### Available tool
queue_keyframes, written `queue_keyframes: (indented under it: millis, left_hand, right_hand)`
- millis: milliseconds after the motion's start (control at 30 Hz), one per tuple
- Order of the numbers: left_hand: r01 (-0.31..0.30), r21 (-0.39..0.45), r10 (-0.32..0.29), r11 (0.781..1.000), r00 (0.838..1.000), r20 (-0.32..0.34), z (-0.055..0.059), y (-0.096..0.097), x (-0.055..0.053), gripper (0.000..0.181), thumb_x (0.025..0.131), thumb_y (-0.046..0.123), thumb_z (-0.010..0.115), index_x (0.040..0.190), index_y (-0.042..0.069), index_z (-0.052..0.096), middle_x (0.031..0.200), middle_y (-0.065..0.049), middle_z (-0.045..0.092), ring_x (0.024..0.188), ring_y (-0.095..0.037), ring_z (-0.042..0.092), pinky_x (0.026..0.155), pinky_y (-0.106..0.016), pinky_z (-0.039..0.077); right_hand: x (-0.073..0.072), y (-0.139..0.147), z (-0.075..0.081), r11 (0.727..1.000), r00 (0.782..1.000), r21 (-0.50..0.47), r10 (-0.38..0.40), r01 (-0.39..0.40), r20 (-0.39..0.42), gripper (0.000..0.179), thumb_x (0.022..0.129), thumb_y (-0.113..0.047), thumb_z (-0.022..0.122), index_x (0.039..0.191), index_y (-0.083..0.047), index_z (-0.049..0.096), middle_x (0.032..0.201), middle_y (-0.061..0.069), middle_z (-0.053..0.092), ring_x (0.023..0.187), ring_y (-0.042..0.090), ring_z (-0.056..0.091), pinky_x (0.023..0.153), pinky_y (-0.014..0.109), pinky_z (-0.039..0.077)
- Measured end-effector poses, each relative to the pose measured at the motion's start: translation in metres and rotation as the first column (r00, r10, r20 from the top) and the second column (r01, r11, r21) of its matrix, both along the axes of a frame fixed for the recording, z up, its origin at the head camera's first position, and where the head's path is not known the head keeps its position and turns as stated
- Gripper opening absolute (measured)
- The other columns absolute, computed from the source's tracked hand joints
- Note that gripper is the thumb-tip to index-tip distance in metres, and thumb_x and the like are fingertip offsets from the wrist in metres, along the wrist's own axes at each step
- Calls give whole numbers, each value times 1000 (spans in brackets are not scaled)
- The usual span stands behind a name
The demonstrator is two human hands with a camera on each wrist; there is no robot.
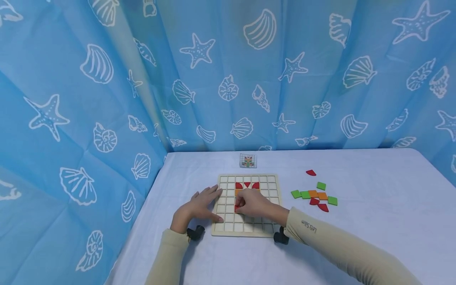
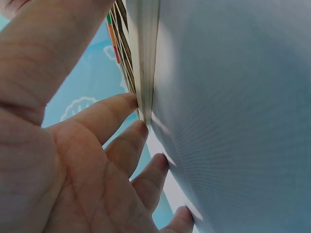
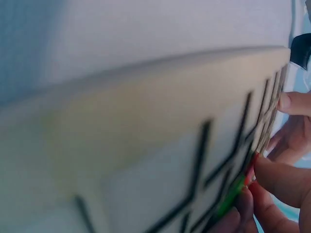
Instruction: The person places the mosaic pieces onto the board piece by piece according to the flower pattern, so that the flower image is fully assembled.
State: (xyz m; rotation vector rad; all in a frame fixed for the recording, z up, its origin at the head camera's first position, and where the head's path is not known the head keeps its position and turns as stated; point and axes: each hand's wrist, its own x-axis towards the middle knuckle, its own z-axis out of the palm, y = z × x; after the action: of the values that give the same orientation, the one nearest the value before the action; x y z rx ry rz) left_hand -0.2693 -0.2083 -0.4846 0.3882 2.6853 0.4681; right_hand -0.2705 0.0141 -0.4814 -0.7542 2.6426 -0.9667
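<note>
Lower centre of the frame, here's my right hand (image 1: 254,202) pinching a red tile (image 1: 236,209) at the grid board (image 1: 247,234), my left hand (image 1: 200,206) touching its left side, fingers spread; if my pinch drags sideways, it could knock the neighbouring green tile (image 3: 229,200) askew

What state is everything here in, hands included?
Board: flat on the table, partly filled
Left hand: spread, touching the board's left edge
Right hand: pinching a red piece
Red piece: held at the board, partly hidden
Loose tiles: lying right of the board, some touching
Card: beyond the board, pattern showing
Curtain: hanging in folds
</note>
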Motion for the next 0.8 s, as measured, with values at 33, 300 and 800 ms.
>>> queue_keyframes:
  millis: [33, 300, 800]
  left_hand:
    - [1, 3, -1, 1000, 1000, 0, 1, 0, 0, 106, 73, 54, 83, 157, 22, 27, 167, -2, 18, 155, -30, 11, 124, -59, 8]
    - [3, 14, -3, 1000, 1000, 4, 6, 3, 3, 105, 74, 52, 83, 157, 20, 28, 166, -3, 19, 155, -31, 11, 123, -60, 8]
    - [-4, -2, 4, 1000, 1000, -13, -8, -1, -1, 107, 73, 51, 83, 158, 24, 25, 167, -1, 17, 155, -29, 10, 124, -58, 7]
  right_hand:
    - [-1, 1, 1, 1000, 1000, -7, -1, 1, 8, 9, 82, -10, 80, 83, -10, 70, 75, -4, 65, 71, 7, 59, 65, 25, 52]
    - [-7, 17, 7, 994, 996, -106, 42, -34, 76, 15, 83, -16, 79, 93, -8, 72, 83, -5, 68, 78, 8, 62, 71, 25, 54]
    - [-22, 65, 9, 993, 999, -118, -20, 26, 45, 24, 83, -22, 80, 102, -9, 73, 97, 2, 72, 83, 13, 62, 76, 27, 55]
